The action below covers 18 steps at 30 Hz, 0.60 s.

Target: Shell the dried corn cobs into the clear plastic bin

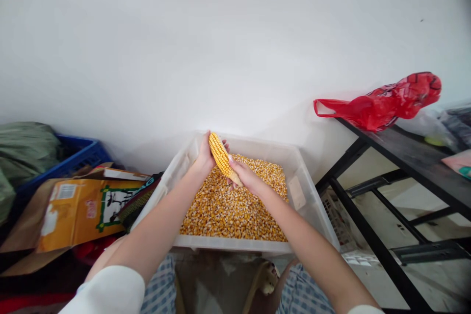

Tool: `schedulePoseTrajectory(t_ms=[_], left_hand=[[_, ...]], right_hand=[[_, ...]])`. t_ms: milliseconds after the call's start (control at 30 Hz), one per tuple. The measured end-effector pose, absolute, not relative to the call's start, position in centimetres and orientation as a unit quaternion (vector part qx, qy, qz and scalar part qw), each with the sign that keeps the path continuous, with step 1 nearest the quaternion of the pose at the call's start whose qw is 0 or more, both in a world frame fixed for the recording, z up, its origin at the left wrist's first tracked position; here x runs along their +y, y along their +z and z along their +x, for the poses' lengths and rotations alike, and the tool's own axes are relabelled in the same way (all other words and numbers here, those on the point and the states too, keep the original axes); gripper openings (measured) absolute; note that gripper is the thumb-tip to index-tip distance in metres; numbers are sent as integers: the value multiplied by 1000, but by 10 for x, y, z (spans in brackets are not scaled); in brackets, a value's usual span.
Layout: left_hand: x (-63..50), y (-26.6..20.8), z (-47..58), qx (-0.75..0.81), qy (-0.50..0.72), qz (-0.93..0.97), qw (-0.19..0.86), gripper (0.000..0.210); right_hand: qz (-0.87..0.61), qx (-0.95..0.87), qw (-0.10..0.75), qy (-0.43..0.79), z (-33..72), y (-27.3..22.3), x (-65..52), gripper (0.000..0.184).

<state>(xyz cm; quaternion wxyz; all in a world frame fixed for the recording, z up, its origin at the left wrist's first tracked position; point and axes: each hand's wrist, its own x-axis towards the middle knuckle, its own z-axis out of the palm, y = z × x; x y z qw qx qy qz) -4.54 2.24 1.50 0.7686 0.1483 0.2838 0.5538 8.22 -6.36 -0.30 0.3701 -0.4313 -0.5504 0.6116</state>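
Observation:
A dried corn cob (220, 153) is held tilted between both hands, above a heap of loose corn kernels. Most of it is covered in yellow kernels; its lower end looks bare and pale. My left hand (207, 151) wraps the upper end from the left and behind, with fingertips showing past the cob. Around the lower part closes my right hand (243, 174), its thumb lying on the cob's side. Beneath them, the corn kernels (235, 213) fill part of a translucent white plastic bin (312, 196).
A black metal-framed table (415, 149) stands at right, with a red plastic bag (390, 103) on its edge. To the left are an orange cardboard box (81, 211) and a blue crate (86, 149) beside a greenish sack (27, 152). Behind the bin rises a white wall (221, 44).

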Motion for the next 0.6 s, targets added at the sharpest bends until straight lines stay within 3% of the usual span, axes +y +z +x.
schedulePoseTrajectory(t_ms=[300,600], left_hand=[[19,16,-43,341,570,175,727,33],[17,18,-39,301,571,186,741,31]], right_hand=[[-496,-571,360,547,77,-12,-61,62],[-490,-568,396,529,80,-10,-58,69]])
